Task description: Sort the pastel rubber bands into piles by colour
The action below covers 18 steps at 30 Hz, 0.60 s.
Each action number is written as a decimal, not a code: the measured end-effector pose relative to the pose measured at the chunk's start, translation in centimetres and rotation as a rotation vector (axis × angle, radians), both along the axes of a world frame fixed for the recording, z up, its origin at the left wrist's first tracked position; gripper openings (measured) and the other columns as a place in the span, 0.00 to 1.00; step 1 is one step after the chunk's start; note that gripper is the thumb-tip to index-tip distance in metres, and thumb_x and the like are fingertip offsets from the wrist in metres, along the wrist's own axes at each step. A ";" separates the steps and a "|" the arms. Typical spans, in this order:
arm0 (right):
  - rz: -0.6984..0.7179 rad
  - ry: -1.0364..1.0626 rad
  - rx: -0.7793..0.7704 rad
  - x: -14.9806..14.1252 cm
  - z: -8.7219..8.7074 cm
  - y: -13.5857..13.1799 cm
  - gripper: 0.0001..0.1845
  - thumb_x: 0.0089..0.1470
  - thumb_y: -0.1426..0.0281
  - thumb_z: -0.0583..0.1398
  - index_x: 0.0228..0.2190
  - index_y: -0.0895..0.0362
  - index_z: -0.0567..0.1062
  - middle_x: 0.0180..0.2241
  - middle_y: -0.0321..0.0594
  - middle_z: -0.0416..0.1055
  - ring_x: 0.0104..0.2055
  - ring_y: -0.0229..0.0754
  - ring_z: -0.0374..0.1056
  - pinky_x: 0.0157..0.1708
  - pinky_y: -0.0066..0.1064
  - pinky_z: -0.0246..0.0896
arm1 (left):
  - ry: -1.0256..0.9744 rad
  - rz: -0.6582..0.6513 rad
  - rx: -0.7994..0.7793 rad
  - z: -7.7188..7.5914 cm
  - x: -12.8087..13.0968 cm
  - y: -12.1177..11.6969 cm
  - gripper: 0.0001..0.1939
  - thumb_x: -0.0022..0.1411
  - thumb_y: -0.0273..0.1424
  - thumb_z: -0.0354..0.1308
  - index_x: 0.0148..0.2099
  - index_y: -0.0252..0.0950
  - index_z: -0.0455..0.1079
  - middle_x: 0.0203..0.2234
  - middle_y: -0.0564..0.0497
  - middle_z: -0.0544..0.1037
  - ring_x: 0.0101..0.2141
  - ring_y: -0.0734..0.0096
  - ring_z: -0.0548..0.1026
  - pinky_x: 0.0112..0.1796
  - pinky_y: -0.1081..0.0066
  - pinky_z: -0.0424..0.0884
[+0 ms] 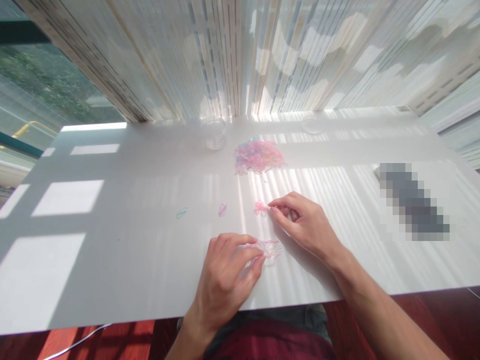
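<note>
A loose heap of small pink and pale blue rubber bands [258, 157] lies on the white table [112, 280] near the back. My right hand [300, 225] pinches a small pink tangle of bands [260, 207] between its fingertips. My left hand [225, 280] holds the edge of a larger pale pink chain of linked bands [269, 249] with its fingertips. A single pink band [222, 209] and a teal band [182, 213] lie apart, to the left of my hands.
A transparent plastic cup [215, 133] and a round transparent lid [312, 125] stand at the table's back edge. A pixelated, unidentifiable object [412, 201] lies at the right. Slatted blinds [240, 55] rise behind the table, and a window [45, 85] shows greenery at the left.
</note>
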State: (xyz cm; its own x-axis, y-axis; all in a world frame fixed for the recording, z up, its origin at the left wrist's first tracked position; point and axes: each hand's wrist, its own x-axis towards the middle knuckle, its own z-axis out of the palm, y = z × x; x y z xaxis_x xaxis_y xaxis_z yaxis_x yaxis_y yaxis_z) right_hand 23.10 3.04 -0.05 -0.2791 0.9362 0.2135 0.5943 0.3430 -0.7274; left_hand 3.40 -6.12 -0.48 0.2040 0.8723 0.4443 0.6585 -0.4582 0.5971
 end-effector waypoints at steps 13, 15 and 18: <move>0.012 -0.036 0.028 -0.3 -1.0 0.1 0.06 0.61 0.74 0.61 0.35 0.56 0.80 0.32 0.38 0.72 0.31 0.37 0.69 0.35 0.31 0.67 | 0.005 -0.006 -0.010 0.0 0.0 0.2 0.09 0.64 0.20 0.63 0.44 0.39 0.75 0.41 0.48 0.79 0.43 0.62 0.76 0.43 0.61 0.73; 0.013 -0.021 0.030 -0.3 -1.0 0.1 0.06 0.61 0.74 0.61 0.35 0.56 0.80 0.32 0.38 0.72 0.31 0.37 0.68 0.34 0.31 0.66 | 0.008 -0.006 -0.007 0.0 0.1 0.3 0.10 0.64 0.20 0.63 0.44 0.39 0.75 0.41 0.48 0.79 0.43 0.62 0.76 0.42 0.62 0.73; 0.014 -0.012 0.045 -0.3 -1.1 0.1 0.06 0.61 0.73 0.61 0.35 0.56 0.80 0.32 0.38 0.72 0.31 0.37 0.69 0.34 0.31 0.66 | 0.010 -0.007 -0.005 -0.1 0.0 0.3 0.10 0.64 0.20 0.64 0.44 0.39 0.75 0.41 0.48 0.79 0.43 0.62 0.76 0.42 0.61 0.73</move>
State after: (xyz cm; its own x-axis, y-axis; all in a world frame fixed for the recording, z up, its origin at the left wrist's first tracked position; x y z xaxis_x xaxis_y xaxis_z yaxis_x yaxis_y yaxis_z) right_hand 22.84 3.14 -1.15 -0.2952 0.9216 0.2520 0.5980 0.3839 -0.7036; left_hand 3.44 -5.86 -0.54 0.2145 0.8732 0.4376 0.6612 -0.4596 0.5929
